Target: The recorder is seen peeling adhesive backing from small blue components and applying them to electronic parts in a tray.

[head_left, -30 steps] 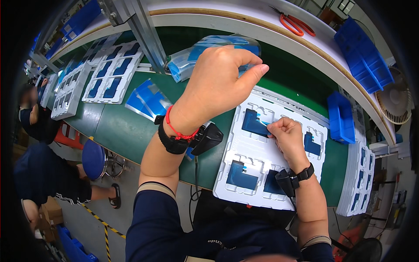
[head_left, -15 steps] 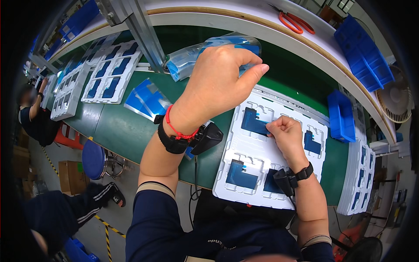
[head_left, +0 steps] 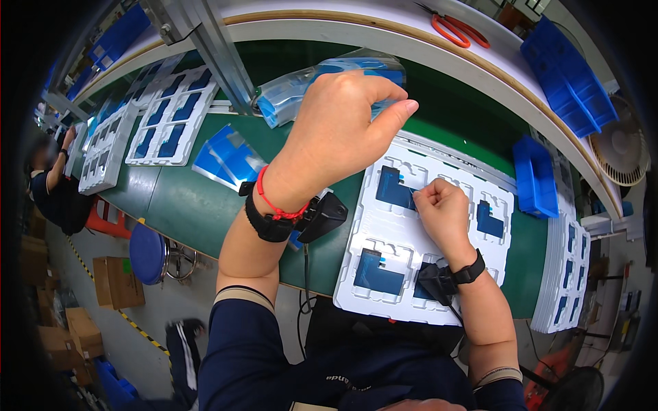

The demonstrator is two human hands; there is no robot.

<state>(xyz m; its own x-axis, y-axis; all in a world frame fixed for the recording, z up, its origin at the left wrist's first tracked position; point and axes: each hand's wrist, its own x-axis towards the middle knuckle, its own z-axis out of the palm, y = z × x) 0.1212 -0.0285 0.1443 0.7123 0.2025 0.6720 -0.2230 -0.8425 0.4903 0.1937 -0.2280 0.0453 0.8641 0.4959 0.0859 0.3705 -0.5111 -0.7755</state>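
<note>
A white moulded tray (head_left: 349, 274) lies in front of me on the green table, with dark blue L-shaped flat pieces in its pockets. My right hand (head_left: 442, 212) is closed in a pinch at the right end of the upper-left L-shaped piece (head_left: 392, 186). Other L-shaped pieces lie at the lower left (head_left: 377, 274) and upper right (head_left: 489, 220); a lower-middle one is partly covered by a black device on my right wrist. My left hand (head_left: 343, 127) is raised left of the tray, thumb and index finger stretched apart, its other fingers hidden.
Clear and blue film (head_left: 274, 109) lies behind my left hand, with blue sheets (head_left: 228, 156) left of it. Filled trays (head_left: 171, 116) stand farther left and a tray stack (head_left: 558, 274) at right. Blue bins (head_left: 534, 178) and red-handled pliers (head_left: 458, 31) are at upper right. A co-worker (head_left: 51, 178) sits far left.
My right hand has shifted slightly left, still pinching at the upper-left piece. My left hand keeps its pose. At lower left, another person's leg has moved.
</note>
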